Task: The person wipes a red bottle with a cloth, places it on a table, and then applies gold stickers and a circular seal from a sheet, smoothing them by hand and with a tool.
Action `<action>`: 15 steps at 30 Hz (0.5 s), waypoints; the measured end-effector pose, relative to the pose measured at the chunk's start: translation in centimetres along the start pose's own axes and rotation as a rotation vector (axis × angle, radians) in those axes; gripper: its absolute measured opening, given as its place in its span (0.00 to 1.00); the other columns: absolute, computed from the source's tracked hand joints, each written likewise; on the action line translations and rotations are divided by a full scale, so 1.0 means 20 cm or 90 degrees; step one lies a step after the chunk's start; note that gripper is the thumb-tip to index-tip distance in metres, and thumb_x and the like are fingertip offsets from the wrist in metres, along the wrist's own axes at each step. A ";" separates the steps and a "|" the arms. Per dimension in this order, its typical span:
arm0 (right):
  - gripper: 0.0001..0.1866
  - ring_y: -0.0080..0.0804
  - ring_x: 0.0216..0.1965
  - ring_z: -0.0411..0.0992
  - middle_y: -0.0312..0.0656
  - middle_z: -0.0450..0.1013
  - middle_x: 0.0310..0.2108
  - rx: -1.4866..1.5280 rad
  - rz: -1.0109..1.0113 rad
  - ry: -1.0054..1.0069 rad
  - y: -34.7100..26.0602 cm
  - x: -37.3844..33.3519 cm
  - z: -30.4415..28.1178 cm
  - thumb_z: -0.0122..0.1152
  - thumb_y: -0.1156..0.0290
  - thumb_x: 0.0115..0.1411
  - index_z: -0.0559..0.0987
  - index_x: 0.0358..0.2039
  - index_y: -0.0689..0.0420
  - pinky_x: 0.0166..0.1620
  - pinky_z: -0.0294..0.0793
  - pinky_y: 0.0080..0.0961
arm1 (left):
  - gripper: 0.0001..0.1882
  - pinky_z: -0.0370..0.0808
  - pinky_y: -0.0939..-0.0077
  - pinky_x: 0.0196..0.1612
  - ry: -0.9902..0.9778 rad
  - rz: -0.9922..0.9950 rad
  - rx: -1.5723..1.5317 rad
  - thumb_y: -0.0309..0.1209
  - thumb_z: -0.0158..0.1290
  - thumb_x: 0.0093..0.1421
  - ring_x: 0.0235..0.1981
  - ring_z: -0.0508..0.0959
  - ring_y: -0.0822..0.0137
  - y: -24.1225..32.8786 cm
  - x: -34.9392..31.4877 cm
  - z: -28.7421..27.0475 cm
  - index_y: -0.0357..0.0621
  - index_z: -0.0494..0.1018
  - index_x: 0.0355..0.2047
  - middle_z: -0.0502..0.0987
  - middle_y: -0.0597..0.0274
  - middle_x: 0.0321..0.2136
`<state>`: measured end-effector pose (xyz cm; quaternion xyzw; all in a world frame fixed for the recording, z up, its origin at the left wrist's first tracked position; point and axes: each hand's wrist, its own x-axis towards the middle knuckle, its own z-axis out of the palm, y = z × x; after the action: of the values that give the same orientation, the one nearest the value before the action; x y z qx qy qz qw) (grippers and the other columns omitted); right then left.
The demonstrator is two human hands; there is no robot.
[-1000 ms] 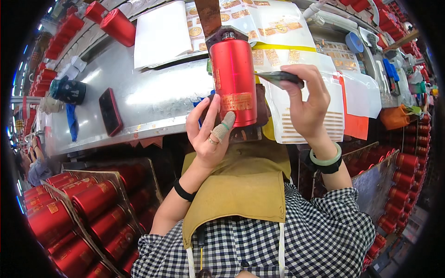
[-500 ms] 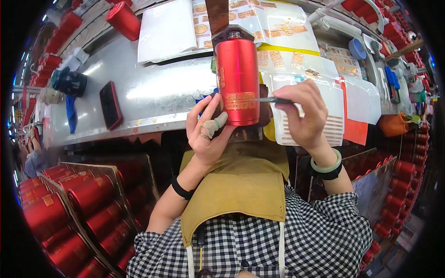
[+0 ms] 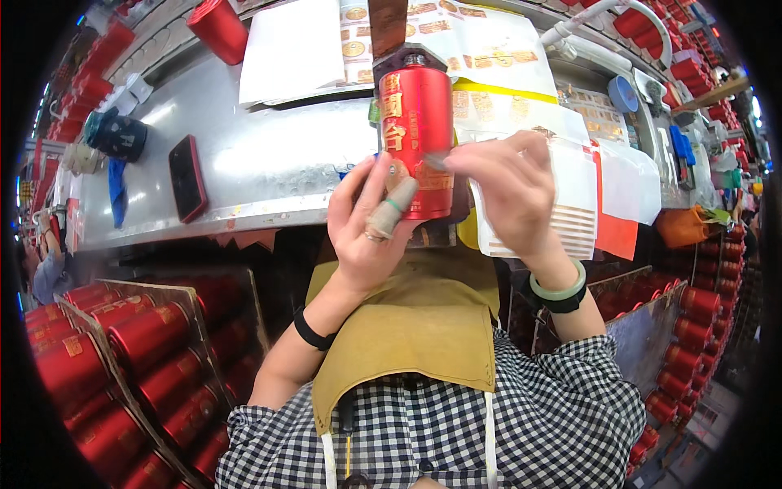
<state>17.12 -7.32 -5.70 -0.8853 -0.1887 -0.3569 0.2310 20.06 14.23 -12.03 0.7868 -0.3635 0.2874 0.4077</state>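
Observation:
A glossy red bottle (image 3: pixel 428 106) with raised gold lettering lies in front of me, its neck pointing away and set against a dark holder (image 3: pixel 410 55). My left hand (image 3: pixel 366 216) grips its near left side, fingers along the wall and thumb by the base. A pale finger cot with a green band (image 3: pixel 391 209) covers one finger. My right hand (image 3: pixel 517 191) pinches slim dark tweezers (image 3: pixel 437 161), smeared by motion, with the tip at the bottle's right side. Gold decoration on the lower bottle is partly hidden by my fingers.
Sheets of gold stickers (image 3: pixel 497 49) lie beyond and right of the bottle. A phone (image 3: pixel 188 179), a dark jar (image 3: pixel 118 136) and another red bottle (image 3: pixel 217 31) are on the metal table (image 3: pixel 269 155). Crates of red bottles (image 3: pixel 151 334) flank me below.
The bottle has turned, bringing large gold lettering into view on its left side. My right hand has shifted left, taking the tweezers further over the bottle.

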 end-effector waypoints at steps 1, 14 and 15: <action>0.13 0.31 0.34 0.74 0.32 0.83 0.37 0.031 -0.033 -0.037 -0.03 -0.01 0.01 0.64 0.77 0.50 0.87 0.37 0.50 0.45 0.69 0.28 | 0.34 0.73 0.58 0.60 0.012 -0.074 -0.037 0.25 0.75 0.42 0.57 0.77 0.45 0.00 -0.01 0.01 0.36 0.78 0.53 0.76 0.46 0.59; 0.09 0.29 0.33 0.73 0.30 0.81 0.34 0.075 -0.109 -0.122 -0.10 0.04 0.03 0.65 0.72 0.52 0.83 0.35 0.49 0.43 0.71 0.29 | 0.46 0.63 0.52 0.69 -0.074 -0.361 -0.249 0.32 0.73 0.47 0.60 0.74 0.47 -0.02 -0.03 0.04 0.32 0.65 0.65 0.77 0.46 0.57; 0.09 0.30 0.33 0.73 0.30 0.81 0.34 0.069 -0.051 -0.113 -0.10 0.06 0.05 0.65 0.72 0.52 0.83 0.35 0.49 0.42 0.71 0.29 | 0.46 0.63 0.52 0.69 -0.073 -0.364 -0.248 0.32 0.73 0.47 0.60 0.74 0.47 -0.02 -0.03 0.02 0.32 0.65 0.65 0.77 0.46 0.57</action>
<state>17.41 -4.85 -4.94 -0.8913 -0.2629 -0.2754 0.2462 20.16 14.20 -12.90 0.7791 -0.1985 0.0421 0.5931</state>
